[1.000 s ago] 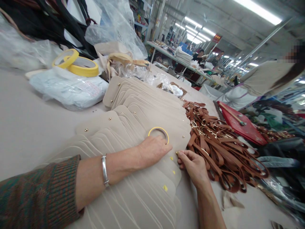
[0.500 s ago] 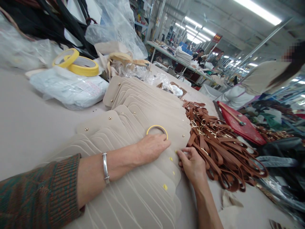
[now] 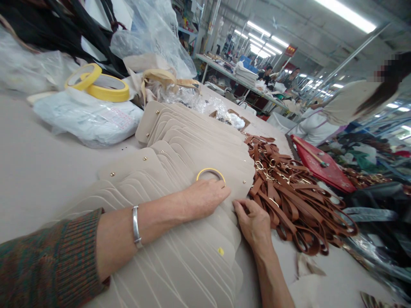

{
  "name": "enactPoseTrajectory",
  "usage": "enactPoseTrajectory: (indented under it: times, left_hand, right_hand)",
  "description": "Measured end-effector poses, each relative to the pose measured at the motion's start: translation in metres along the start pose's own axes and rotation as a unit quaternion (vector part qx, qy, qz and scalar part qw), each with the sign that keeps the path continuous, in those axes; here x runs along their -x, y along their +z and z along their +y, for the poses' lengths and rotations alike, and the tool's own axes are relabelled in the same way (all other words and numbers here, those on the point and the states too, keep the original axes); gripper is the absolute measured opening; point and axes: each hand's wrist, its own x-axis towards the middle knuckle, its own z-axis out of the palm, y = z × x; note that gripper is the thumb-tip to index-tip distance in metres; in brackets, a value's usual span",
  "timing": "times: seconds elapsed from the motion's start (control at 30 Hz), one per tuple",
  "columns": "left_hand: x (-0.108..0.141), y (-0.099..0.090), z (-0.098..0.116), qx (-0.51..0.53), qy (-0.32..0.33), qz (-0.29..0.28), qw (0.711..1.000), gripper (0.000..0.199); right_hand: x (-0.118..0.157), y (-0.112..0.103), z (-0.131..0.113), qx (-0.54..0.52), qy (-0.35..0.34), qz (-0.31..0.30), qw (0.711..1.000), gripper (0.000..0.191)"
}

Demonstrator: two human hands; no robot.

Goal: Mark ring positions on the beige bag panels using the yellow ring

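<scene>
My left hand [image 3: 207, 199], closed round the near side of a roll of yellow tape [image 3: 210, 170], rests over a spread of overlapping beige panels [image 3: 192, 149]. The roll stands partly behind my fingers. At the panels' right edge my right hand [image 3: 255, 220] is closed in a pinch, thumb and fingertips close to my left fingers. Whatever lies between those fingertips is too small to make out. One yellow tape spot [image 3: 220, 251] shows on a nearer panel. Small gold-coloured studs [image 3: 144, 158] sit at several panel corners.
Brown straps with gold clasps [image 3: 282, 188] lie heaped to the right, beside a red board [image 3: 321, 164]. Two yellow tape rolls [image 3: 109, 88] rest on a plastic-wrapped pack [image 3: 90, 115] at the left. A person in a light top [image 3: 349, 100] is beyond the table.
My right hand has shifted slightly left along the panel edge, closer to my left hand. Several small yellow spots seen beside it earlier no longer show. The left hand keeps its hold on the roll.
</scene>
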Motion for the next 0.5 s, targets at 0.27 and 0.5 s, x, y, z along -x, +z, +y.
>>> enactPoseTrajectory:
  times: [0.27, 0.5]
  left_hand:
    - [0.003, -0.006, -0.003, 0.052, 0.029, 0.052, 0.997, 0.009]
    - [0.002, -0.004, 0.001, 0.069, 0.023, 0.078, 0.994, 0.023]
  right_hand:
    - [-0.003, -0.019, 0.005, -0.067, -0.014, -0.179, 0.981, 0.045]
    - [-0.001, -0.013, -0.008, -0.216, -0.031, 0.016, 0.976, 0.022]
